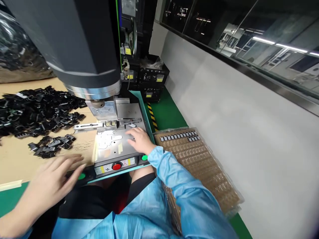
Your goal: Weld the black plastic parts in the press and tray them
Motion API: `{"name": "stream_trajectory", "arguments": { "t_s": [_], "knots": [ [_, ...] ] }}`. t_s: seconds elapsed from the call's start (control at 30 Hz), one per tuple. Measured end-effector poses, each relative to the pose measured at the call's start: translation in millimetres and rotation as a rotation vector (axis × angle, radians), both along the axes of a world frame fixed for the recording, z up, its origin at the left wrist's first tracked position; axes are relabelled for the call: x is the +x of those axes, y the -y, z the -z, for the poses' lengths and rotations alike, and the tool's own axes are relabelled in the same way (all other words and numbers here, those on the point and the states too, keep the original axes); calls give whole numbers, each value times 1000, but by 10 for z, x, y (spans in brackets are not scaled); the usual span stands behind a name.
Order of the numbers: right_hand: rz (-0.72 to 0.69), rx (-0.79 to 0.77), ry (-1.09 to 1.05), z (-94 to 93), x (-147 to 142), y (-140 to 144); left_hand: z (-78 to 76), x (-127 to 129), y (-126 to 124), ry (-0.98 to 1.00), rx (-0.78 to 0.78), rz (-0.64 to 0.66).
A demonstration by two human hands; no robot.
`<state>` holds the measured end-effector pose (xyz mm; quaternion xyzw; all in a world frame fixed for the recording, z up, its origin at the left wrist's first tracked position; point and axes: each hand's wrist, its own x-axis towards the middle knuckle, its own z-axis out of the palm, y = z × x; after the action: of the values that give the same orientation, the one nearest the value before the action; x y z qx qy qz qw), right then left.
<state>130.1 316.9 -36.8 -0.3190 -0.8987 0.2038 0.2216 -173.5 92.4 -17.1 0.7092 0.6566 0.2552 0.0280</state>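
Right hand over metal plate, thumb and index finger apart, nothing between; small grey piece just beyond those fingertips, by the fixture. Left hand blurred, fingers apart, near green button; black clips beyond on tabletop.

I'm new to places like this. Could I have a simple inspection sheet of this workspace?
Surface: tan worktop beside a metal plate.
Job's things: small grey piece near the right hand; large black pile, smaller black heap; grey pieces in a tray.
Clutter: shiny plastic-wrapped bundle, upper left.
Hands: left hand blurred, near a green button; right hand at the plate, fingers apart; neither visibly holds anything.
Cables: thin green line beside the machine; cannot tell whether it is a cable.
Surroundings: black bins, pale wall, green floor.
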Motion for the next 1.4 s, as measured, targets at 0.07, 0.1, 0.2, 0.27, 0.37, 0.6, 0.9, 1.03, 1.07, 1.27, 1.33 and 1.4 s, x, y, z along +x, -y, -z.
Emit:
{"name": "stream_trajectory", "arguments": {
  "t_s": [0.07,0.1,0.2,0.27,0.37,0.6,0.9,1.03,1.07,1.27,1.33,1.4],
  "knots": [
    [-19,14,83,39,-283,62,29,130,-312,14,47,51],
    [-6,26,114,69,-378,73,51,195,-467,14,46,68],
    [68,61,122,167,-510,57,143,354,-834,49,55,34],
    [141,11,31,217,-515,34,204,437,-976,140,58,4],
    [255,-255,-224,260,-500,56,239,578,-1076,393,30,-90],
    [187,-568,-668,256,-652,441,252,915,-1096,1306,-152,-89],
    [304,-492,-606,94,-787,410,190,535,-1122,1364,-60,-219],
    [379,-110,-294,17,-771,154,138,186,-1270,730,-52,-247],
    [375,-44,-230,7,-786,97,141,131,-1319,594,-30,-241],
    [324,136,55,3,-965,-64,248,152,-1643,287,97,-144],
    [302,157,132,-16,-986,-61,289,213,-1728,201,99,-124],
    [285,167,180,-47,-975,-35,317,264,-1779,121,96,-89]
  ]
}}
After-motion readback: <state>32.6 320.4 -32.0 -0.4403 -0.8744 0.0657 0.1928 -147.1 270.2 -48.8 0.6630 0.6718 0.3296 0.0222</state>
